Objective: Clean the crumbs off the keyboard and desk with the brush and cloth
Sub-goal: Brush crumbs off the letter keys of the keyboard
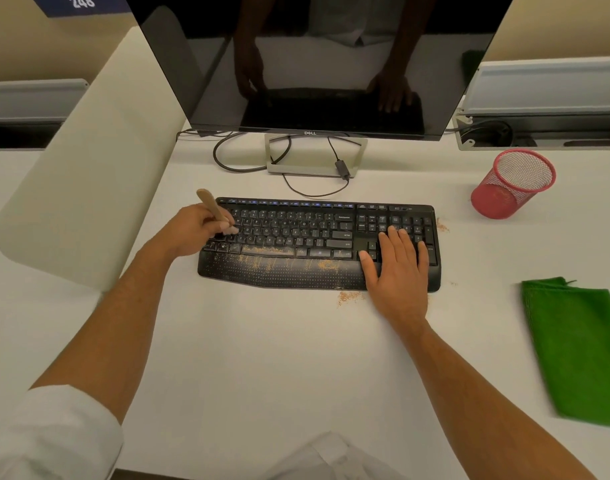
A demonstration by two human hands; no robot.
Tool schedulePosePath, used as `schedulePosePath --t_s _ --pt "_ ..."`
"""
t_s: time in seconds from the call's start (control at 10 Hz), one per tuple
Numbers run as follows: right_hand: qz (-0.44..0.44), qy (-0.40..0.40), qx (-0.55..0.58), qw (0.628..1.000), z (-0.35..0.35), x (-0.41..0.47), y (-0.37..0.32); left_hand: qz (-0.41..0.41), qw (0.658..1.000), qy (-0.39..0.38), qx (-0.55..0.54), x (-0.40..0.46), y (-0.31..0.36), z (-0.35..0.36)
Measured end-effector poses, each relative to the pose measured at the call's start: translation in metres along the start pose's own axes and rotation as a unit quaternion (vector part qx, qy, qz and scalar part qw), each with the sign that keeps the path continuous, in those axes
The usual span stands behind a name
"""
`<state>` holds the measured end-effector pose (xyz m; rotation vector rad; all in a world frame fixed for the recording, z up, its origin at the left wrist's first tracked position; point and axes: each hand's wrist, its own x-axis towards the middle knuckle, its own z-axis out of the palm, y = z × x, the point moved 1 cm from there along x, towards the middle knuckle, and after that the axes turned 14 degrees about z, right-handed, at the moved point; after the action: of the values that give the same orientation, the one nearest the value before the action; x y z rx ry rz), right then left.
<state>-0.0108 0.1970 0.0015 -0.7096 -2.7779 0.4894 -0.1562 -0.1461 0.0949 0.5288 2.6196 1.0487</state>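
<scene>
A black keyboard (296, 237) lies on the white desk (262, 358), with tan crumbs (272, 254) along its space bar row and palm rest. More crumbs (348, 296) lie on the desk by its front edge and at its right end. My left hand (192, 233) grips a wooden-handled brush (210, 206), its bristles on the keyboard's left keys. My right hand (397, 268) lies flat with straight fingers on the keyboard's right end, over the arrow keys and number pad. A green cloth (577, 348) lies on the desk at the right.
A dark monitor (314, 64) on a silver stand (314, 168) stands behind the keyboard, with cables (227, 161) looping beside it. A red mesh cup (511, 185) sits tilted at the back right. A cream divider panel (89, 168) borders the desk on the left.
</scene>
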Motion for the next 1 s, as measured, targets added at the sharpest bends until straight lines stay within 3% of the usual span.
schedulePosePath --t_s 0.3,0.5,0.6,0.7,0.8,0.9,1.0 --pt "0.0 -0.003 -0.002 1.0 0.0 0.0 0.0 -0.034 0.984 -0.004 0.175 -0.011 -0.034 -0.028" --pt "0.001 -0.005 -0.001 1.0 0.0 -0.001 -0.001 -0.036 0.985 0.149 0.077 -0.013 -0.019 -0.016" --pt "0.0 -0.007 0.0 1.0 0.0 0.0 0.0 -0.061 0.98 0.186 0.033 -0.019 -0.021 -0.006" --pt "0.0 -0.007 0.0 1.0 0.0 0.0 0.0 -0.082 0.977 0.19 0.048 -0.026 -0.024 -0.002" --pt "0.001 -0.004 0.002 1.0 0.0 -0.001 0.0 -0.136 0.975 0.105 0.144 -0.032 -0.026 -0.001" --pt "0.0 -0.004 0.0 1.0 0.0 0.0 0.0 -0.171 0.973 0.059 0.144 -0.033 -0.024 -0.004" --pt "-0.001 -0.002 -0.003 1.0 0.001 0.0 0.0 -0.143 0.973 0.17 0.059 -0.03 -0.024 -0.01"
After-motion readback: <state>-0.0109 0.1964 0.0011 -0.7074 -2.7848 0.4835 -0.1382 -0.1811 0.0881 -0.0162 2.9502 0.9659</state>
